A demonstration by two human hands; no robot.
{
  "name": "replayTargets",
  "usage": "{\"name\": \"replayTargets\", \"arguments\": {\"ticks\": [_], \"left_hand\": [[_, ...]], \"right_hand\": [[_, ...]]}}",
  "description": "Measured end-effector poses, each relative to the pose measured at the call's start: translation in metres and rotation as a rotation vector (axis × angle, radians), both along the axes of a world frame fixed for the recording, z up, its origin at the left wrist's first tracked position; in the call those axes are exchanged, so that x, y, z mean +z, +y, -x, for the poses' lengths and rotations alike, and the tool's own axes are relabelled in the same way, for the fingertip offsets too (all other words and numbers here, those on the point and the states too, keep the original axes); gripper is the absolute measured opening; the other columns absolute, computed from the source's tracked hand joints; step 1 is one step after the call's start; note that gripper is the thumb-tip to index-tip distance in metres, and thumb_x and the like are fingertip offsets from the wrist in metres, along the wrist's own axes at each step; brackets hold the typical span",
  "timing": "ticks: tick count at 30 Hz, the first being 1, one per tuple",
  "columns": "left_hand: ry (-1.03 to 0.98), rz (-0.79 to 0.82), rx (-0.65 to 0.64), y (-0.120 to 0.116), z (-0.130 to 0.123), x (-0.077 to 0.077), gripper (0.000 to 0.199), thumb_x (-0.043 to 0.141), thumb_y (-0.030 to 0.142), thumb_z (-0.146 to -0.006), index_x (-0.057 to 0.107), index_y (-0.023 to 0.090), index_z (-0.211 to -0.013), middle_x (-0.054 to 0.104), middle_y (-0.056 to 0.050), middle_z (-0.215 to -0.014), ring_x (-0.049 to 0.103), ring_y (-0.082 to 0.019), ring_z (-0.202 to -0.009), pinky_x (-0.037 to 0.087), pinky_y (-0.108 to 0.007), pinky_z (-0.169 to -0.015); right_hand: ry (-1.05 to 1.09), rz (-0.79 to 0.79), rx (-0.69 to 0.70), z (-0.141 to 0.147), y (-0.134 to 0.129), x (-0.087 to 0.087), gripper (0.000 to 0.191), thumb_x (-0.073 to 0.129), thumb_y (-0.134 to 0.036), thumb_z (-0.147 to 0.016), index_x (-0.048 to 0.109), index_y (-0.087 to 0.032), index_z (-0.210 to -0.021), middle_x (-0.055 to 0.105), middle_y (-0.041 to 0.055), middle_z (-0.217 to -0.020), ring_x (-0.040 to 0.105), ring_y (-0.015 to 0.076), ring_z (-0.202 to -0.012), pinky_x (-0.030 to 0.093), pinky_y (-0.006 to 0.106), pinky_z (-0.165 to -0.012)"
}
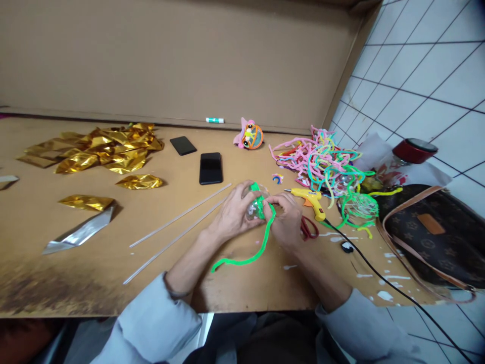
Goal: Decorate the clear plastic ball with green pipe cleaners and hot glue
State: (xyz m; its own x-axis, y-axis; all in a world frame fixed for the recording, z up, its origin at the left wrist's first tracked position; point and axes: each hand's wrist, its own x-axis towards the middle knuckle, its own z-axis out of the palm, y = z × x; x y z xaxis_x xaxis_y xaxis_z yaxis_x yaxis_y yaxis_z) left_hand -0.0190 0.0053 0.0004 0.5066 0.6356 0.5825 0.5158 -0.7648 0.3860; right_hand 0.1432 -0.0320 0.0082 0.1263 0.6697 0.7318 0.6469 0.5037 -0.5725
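Note:
My left hand (235, 210) is wrapped around a small clear plastic ball (253, 209) above the middle of the table. A bright green pipe cleaner (265, 237) crosses the ball, and its loose end curves down to the tabletop. Between the fingertips of my right hand (284, 217), the pipe cleaner is pinched against the side of the ball. A yellow glue gun (311, 199) lies just beyond my right hand, with red-handled scissors (309, 228) partly hidden beside the wrist. Two thin clear sticks (170, 221) rest left of my left hand.
Gold foil pieces (102, 149) lie at the left, near a silver strip (83, 233). Two black phones (210, 168) and a decorated ball (253, 135) are behind my hands. Tangled pipe cleaners (314, 156), a brown bag (435, 237) and the glue gun's cord (364, 257) occupy the right.

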Motion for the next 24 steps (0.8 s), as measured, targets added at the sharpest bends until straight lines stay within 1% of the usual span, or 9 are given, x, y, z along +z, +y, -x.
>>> {"name": "replayTargets", "arguments": {"ticks": [5, 9, 11, 14, 17, 21, 24], "left_hand": [[-0.031, -0.014, -0.022, 0.001, 0.000, -0.001, 0.056, 0.072, 0.034, -0.077, 0.051, 0.022, -0.127, 0.047, -0.018, -0.137, 0.054, -0.033, -0.125, 0.051, -0.049, -0.101], [-0.056, -0.043, -0.029, 0.002, -0.001, -0.001, 0.053, 0.072, 0.031, -0.076, 0.052, 0.022, -0.125, 0.049, -0.017, -0.136, 0.056, -0.033, -0.124, 0.050, -0.048, -0.103], [-0.059, -0.030, -0.026, 0.002, -0.001, 0.000, 0.051, 0.071, 0.032, -0.078, 0.052, 0.022, -0.125, 0.050, -0.017, -0.136, 0.055, -0.032, -0.125, 0.050, -0.048, -0.103], [-0.061, 0.012, -0.048, 0.002, 0.000, 0.002, 0.052, 0.071, 0.036, -0.079, 0.052, 0.022, -0.125, 0.050, -0.017, -0.135, 0.055, -0.032, -0.125, 0.050, -0.049, -0.103], [-0.075, -0.003, -0.079, 0.003, 0.002, 0.003, 0.054, 0.072, 0.040, -0.079, 0.051, 0.022, -0.125, 0.051, -0.017, -0.134, 0.055, -0.033, -0.125, 0.050, -0.051, -0.103], [-0.077, -0.010, -0.121, 0.000, 0.002, 0.004, 0.054, 0.073, 0.038, -0.078, 0.051, 0.023, -0.126, 0.052, -0.016, -0.133, 0.055, -0.033, -0.126, 0.050, -0.049, -0.102], [-0.079, 0.020, -0.113, -0.003, 0.002, 0.004, 0.059, 0.074, 0.037, -0.076, 0.050, 0.024, -0.128, 0.052, -0.015, -0.135, 0.054, -0.033, -0.127, 0.050, -0.049, -0.102]], "right_hand": [[-0.014, 0.030, 0.011, -0.003, -0.001, 0.001, 0.011, 0.060, -0.026, -0.088, 0.064, -0.023, -0.078, 0.069, 0.0025, -0.078, 0.062, 0.0197, -0.077, 0.048, 0.035, -0.073], [-0.043, 0.011, 0.031, -0.005, -0.004, 0.003, 0.009, 0.060, -0.029, -0.088, 0.065, -0.022, -0.086, 0.069, 0.0046, -0.084, 0.063, 0.0210, -0.081, 0.050, 0.036, -0.075], [-0.064, 0.002, 0.032, -0.006, -0.005, 0.004, 0.008, 0.060, -0.029, -0.088, 0.065, -0.023, -0.089, 0.070, 0.0052, -0.086, 0.064, 0.0215, -0.084, 0.051, 0.036, -0.076], [-0.100, -0.006, 0.051, -0.009, -0.007, 0.005, 0.008, 0.058, -0.025, -0.087, 0.065, -0.023, -0.091, 0.070, 0.0052, -0.088, 0.065, 0.0218, -0.086, 0.051, 0.037, -0.078], [-0.143, -0.004, 0.104, -0.012, -0.008, 0.006, 0.012, 0.055, -0.020, -0.087, 0.065, -0.023, -0.093, 0.071, 0.0043, -0.088, 0.066, 0.0214, -0.086, 0.052, 0.036, -0.077], [-0.169, -0.061, 0.170, -0.016, -0.009, 0.004, 0.017, 0.054, -0.012, -0.084, 0.065, -0.023, -0.092, 0.073, 0.0037, -0.088, 0.067, 0.0201, -0.084, 0.053, 0.034, -0.076], [-0.160, -0.091, 0.182, -0.017, -0.010, 0.002, 0.021, 0.053, -0.009, -0.084, 0.066, -0.024, -0.093, 0.074, 0.0026, -0.087, 0.069, 0.0194, -0.083, 0.054, 0.034, -0.074]]}}
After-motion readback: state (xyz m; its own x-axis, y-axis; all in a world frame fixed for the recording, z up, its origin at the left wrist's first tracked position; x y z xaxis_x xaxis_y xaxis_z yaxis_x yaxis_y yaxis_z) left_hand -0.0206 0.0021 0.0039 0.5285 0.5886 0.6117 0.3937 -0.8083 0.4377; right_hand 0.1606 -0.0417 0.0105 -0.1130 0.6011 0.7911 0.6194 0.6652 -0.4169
